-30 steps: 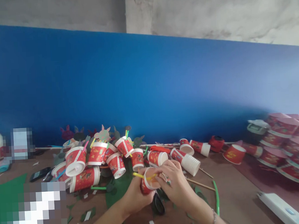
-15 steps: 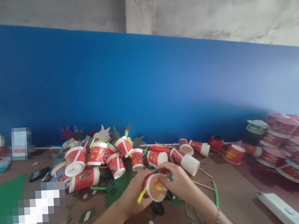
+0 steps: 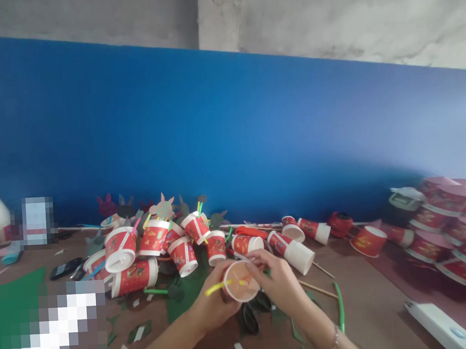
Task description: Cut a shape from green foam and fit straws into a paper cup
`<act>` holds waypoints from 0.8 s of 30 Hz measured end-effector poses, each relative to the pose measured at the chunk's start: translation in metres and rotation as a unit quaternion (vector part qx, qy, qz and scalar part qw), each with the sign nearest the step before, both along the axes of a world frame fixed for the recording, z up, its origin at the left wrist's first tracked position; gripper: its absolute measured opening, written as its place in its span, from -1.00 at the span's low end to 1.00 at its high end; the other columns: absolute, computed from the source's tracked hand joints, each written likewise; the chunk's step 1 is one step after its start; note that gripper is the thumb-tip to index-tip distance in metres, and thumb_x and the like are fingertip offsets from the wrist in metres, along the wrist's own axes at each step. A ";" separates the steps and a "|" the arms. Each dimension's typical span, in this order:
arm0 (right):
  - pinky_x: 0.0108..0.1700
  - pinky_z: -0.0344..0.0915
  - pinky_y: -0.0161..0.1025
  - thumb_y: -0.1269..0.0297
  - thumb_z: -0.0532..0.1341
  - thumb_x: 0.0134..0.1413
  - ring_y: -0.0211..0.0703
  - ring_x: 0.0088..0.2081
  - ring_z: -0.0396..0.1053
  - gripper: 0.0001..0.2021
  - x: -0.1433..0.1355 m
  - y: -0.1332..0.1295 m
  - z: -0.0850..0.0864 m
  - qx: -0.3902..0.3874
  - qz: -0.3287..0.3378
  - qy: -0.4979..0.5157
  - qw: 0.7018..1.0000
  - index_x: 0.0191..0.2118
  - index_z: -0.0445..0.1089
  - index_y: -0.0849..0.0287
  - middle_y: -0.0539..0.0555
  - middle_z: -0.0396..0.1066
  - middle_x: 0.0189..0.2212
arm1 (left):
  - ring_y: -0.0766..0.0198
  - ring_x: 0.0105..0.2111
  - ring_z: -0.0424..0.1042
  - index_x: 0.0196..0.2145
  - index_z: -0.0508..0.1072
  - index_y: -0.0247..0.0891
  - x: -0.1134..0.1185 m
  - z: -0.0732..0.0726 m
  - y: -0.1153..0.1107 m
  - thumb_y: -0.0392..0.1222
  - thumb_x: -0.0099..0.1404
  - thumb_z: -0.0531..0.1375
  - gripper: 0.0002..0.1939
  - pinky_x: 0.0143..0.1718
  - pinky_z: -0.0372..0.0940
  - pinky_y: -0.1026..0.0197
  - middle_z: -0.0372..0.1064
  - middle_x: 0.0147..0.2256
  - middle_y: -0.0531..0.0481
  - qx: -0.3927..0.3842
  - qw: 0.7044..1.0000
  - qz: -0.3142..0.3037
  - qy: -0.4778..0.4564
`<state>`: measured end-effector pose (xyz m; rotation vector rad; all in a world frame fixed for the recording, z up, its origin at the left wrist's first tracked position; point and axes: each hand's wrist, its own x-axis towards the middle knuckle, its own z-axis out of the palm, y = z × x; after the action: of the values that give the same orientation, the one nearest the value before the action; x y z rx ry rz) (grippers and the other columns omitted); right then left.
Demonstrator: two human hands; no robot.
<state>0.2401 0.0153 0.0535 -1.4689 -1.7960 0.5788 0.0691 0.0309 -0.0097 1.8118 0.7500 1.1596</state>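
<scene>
My left hand [image 3: 214, 299] is wrapped round the side of a red paper cup [image 3: 242, 294], whose open mouth is tilted toward me. A yellow straw [image 3: 213, 288] sticks out past the rim on the left, and a yellow and orange bit shows inside. My right hand [image 3: 275, 276] is closed at the cup's far right rim, thumb over the opening and fingers behind the edge. A bit of green shows by its fingers; what that is I cannot tell. Black oval pieces [image 3: 249, 318] lie on the table just below the cup.
Many red cups [image 3: 119, 248], some with paper animal heads [image 3: 163, 208], are heaped at the back left. Stacked cups [image 3: 297, 254] lie behind my right hand, a green tube [image 3: 339, 307] to the right. Pink-topped cups [image 3: 454, 225] and a white box [image 3: 440, 325] occupy the right.
The cup has turned in my hands, so its mouth faces up more and the yellow straw points further left. My right thumb has drawn back from inside toward the rim.
</scene>
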 end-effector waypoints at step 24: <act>-0.14 0.30 -0.13 0.30 0.17 0.02 0.00 -0.03 0.27 -0.84 0.009 0.001 0.004 0.096 0.001 0.090 0.991 -0.23 0.38 0.12 0.18 0.27 0.00 | 0.07 -0.11 0.39 -0.13 0.39 -0.25 -0.003 0.007 0.003 -0.38 0.02 0.21 -0.60 0.01 0.24 0.03 0.44 -0.17 -0.09 -0.024 0.999 0.025 0.003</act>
<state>0.2487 0.0166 0.0573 -1.2446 -1.6625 0.5077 0.0661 0.0341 -0.0023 1.7660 0.8240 1.1600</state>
